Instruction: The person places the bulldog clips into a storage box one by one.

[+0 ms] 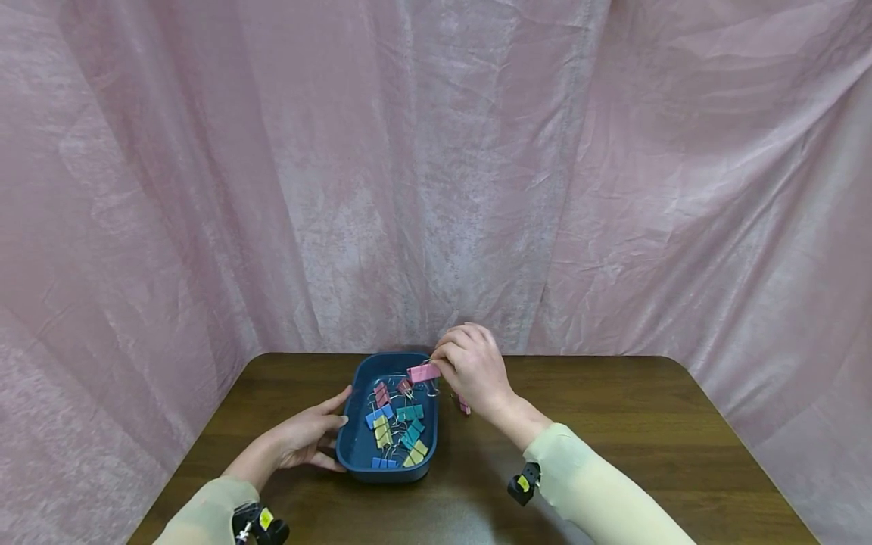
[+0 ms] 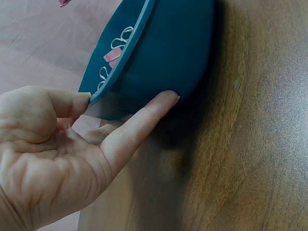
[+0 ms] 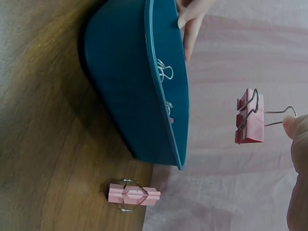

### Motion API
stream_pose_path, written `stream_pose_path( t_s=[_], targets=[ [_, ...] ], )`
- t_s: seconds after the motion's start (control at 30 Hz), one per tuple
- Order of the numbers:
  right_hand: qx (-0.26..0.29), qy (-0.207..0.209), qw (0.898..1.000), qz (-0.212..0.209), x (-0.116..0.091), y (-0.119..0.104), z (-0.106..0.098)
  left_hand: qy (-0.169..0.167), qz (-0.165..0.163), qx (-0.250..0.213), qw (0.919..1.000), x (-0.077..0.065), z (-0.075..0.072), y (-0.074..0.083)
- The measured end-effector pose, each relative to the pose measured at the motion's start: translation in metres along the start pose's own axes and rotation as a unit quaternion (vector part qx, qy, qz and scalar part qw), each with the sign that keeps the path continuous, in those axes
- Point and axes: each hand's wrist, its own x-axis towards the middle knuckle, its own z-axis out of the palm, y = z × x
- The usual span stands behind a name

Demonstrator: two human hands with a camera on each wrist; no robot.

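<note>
A dark blue plastic bin (image 1: 387, 476) stands on the table, holding several binder clips in pink, blue, yellow and green. My left hand (image 1: 306, 435) is at its left side, fingers spread against the outer wall and thumb (image 2: 77, 103) touching the rim. Over the bin's far right corner, my right hand (image 1: 473, 371) pinches a pink binder clip (image 1: 424, 372) by one wire handle; in the right wrist view this clip (image 3: 251, 118) hangs free of the bin. A second pink binder clip (image 1: 465, 406) lies on the table right of the bin, partly covered by my right hand in the head view.
The brown wooden table (image 1: 599, 431) has rounded far corners. A pink velvet curtain (image 1: 436, 174) hangs close behind its far edge. Each forearm wears a small black wrist camera (image 1: 523, 484).
</note>
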Motion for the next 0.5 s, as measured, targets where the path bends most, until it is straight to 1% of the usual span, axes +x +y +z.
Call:
stream_pose_path(
  t_s=[0.13, 0.5],
  targets=[
    [-0.006, 0.003, 1.0, -0.006, 0.002, -0.002, 0.005, 0.001, 0.0, 0.001, 1.0, 0.0, 0.001, 0.0],
    [-0.003, -0.009, 1.0, -0.001, 0.005, -0.007, 0.015, 0.001, 0.001, 0.002, 1.0, 0.0, 0.0, 0.0]
  ],
)
